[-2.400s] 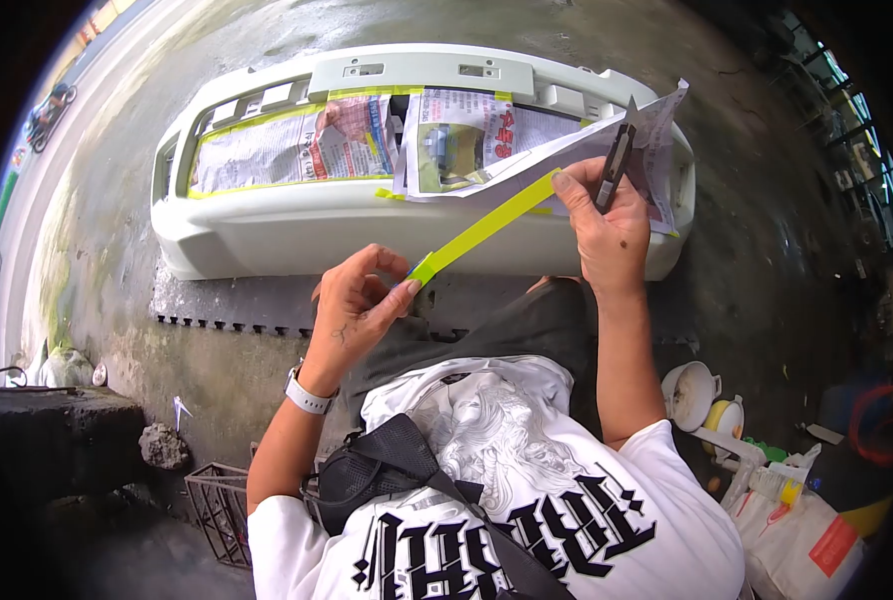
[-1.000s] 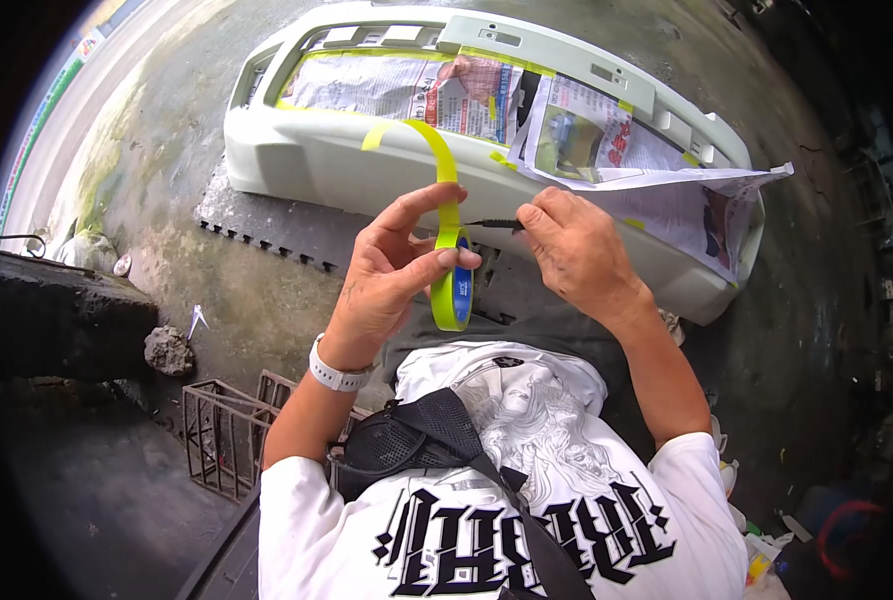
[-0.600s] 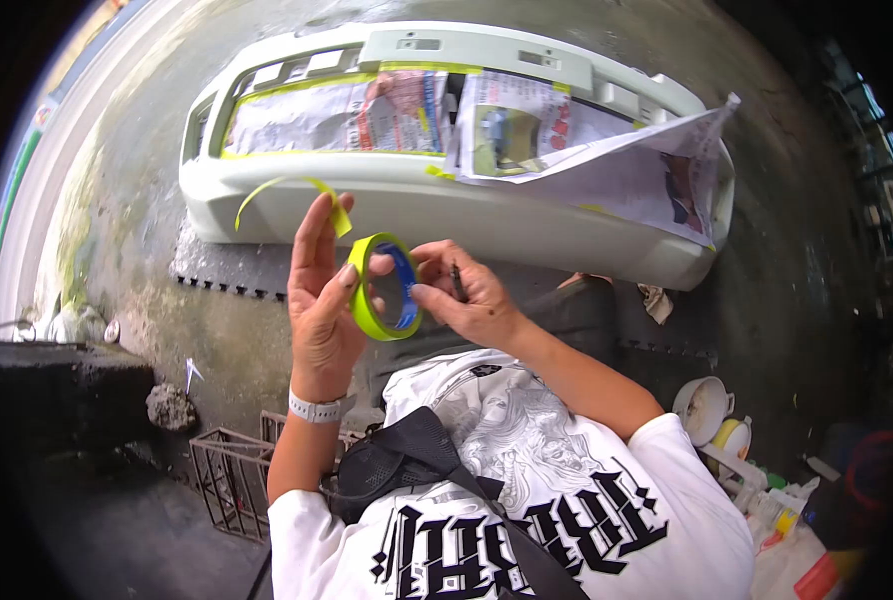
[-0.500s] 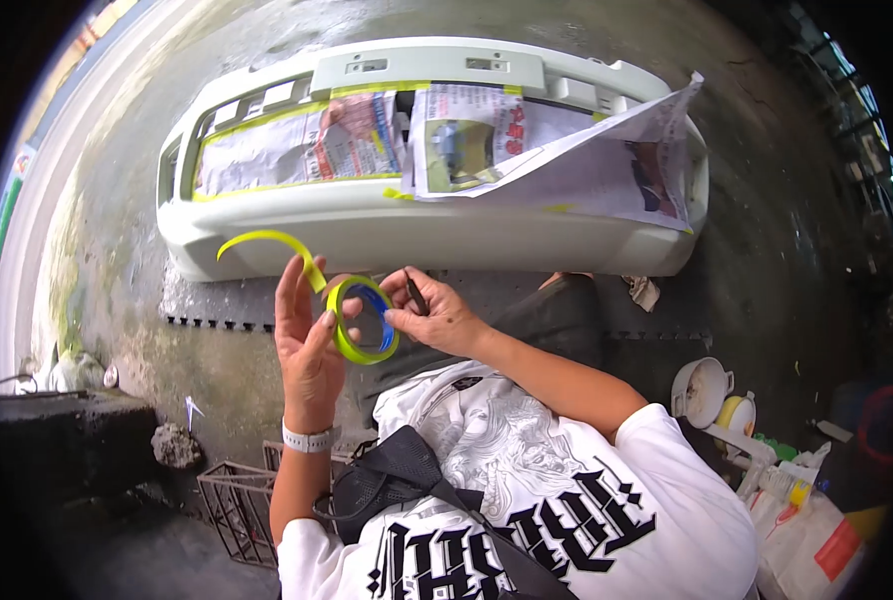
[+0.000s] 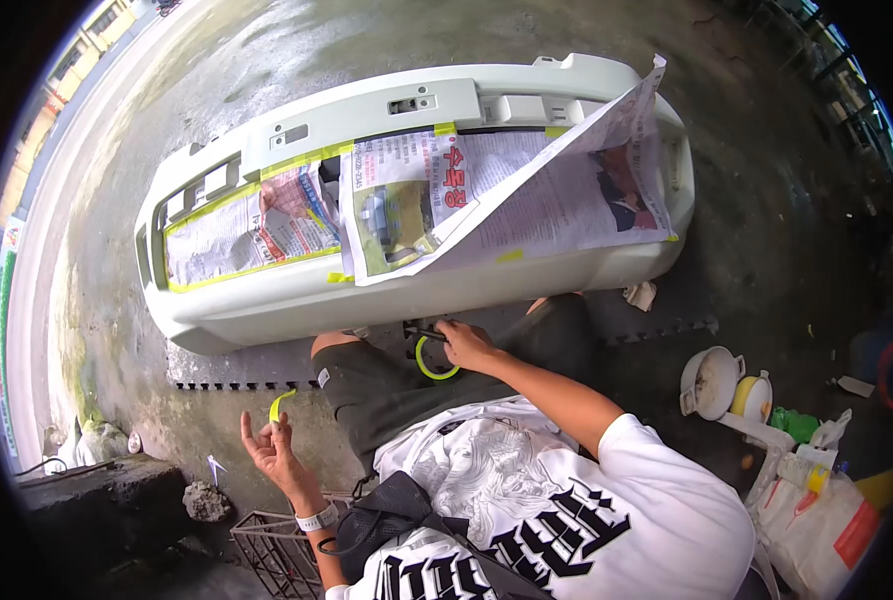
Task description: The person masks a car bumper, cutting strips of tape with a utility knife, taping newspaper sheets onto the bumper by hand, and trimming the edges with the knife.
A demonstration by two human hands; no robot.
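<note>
Short of the bumper (image 5: 397, 302)'s left end, the left hand (image 5: 280, 457) is pinching a tape strip (image 5: 281, 406); by curling, it could be sticking to itself. Before the bumper's middle, the right hand (image 5: 470, 346) is grasping a tape roll (image 5: 424, 363) and dark tool (image 5: 425, 332). Across the bumper, newspaper (image 5: 527, 195) is standing partly loose; wind could be shifting it.

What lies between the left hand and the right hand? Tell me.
From left hand to right hand, the head view shows floor, dark shorts, then the tape roll.
</note>
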